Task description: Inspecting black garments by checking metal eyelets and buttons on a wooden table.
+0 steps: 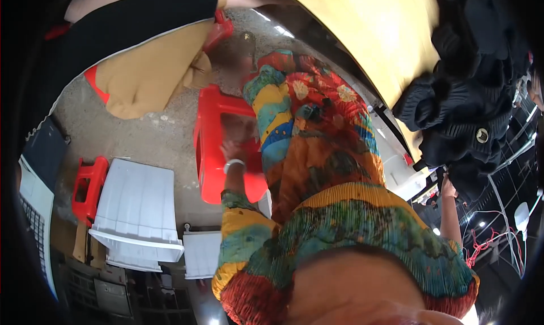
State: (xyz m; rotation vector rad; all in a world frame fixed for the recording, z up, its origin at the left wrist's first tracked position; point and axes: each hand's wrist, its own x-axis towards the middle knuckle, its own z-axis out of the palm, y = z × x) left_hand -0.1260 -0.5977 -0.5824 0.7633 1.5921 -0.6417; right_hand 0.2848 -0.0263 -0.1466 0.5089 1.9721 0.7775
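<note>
Speckled grey floor [153, 138] below me, white plastic bins [139, 211] at my left, a yellow table [374, 36] at my right. My left hand [231, 150] rests blurred on the glossy red stool [212, 149] — grip unclear. My right hand [447, 186] meets the dark knitted garment [470, 98] — grip hidden.

Left hand [231, 150] motion-blurred over red stool [211, 149]; grip unreadable. Right hand [447, 186] mostly hidden behind dark knit garment [464, 104]; fingers unseen. Yellow tabletop [374, 30] blurred, cut by top edge. Stool partly hidden behind patterned dress [317, 155].
</note>
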